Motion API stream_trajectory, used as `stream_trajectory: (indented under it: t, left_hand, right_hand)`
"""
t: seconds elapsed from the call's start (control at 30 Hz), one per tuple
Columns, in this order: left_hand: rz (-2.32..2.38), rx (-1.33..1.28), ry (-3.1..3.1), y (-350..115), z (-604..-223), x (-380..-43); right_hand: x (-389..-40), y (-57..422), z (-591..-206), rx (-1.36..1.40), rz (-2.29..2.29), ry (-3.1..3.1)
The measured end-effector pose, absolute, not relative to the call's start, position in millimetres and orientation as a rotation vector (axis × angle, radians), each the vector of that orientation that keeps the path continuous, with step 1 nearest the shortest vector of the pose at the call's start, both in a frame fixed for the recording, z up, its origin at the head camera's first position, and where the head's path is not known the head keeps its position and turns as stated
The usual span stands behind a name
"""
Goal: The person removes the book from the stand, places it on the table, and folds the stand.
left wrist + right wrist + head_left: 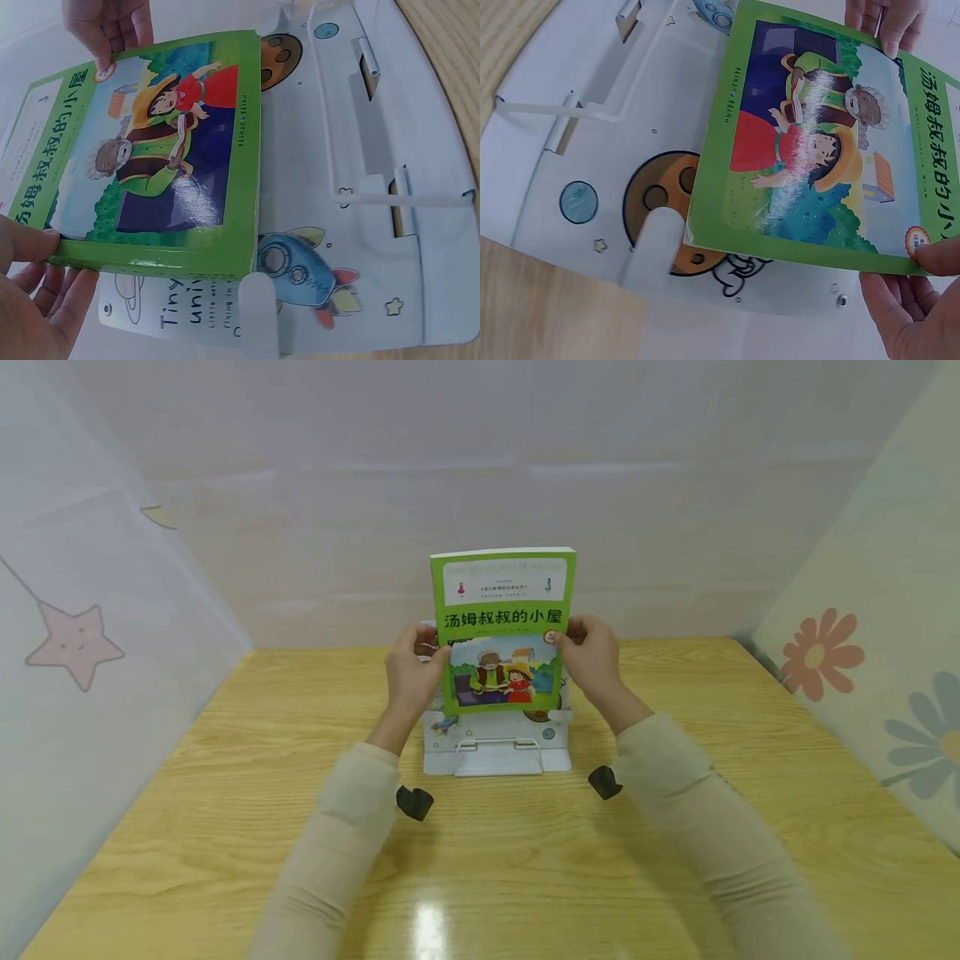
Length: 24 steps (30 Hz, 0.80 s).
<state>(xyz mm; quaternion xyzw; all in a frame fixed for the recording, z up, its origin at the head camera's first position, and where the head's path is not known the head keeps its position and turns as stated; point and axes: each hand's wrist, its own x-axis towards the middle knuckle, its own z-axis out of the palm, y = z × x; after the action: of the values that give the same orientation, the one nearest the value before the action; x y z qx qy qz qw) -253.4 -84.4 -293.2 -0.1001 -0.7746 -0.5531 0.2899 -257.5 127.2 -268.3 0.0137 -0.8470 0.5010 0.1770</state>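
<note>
A green-bordered picture book with Chinese characters on its cover is held upright between both hands. My left hand grips its left edge, thumb on the cover and fingers behind. On the opposite edge, my right hand pinches the book the same way. Behind and below the book stands a white book stand printed with a rocket and a planet. The left wrist view shows the book's lower edge above the back plate, near a white clip. A wire bracket spans the stand's front.
The stand rests on a wooden table. A pale wall sheet hangs behind it. Side sheets carry a pink star on the left and a red flower on the right. A dark wrist device shows near the left sleeve.
</note>
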Motion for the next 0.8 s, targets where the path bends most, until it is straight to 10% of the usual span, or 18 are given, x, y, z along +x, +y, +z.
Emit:
stream_trajectory:
  t: [0.8]
  left_hand:
    - [-1.646, -0.213, -2.079, -140.0, -255.4, -239.2]
  right_hand:
    - [-250.6, 89.7, -225.0, 0.192, 1.488, -2.471]
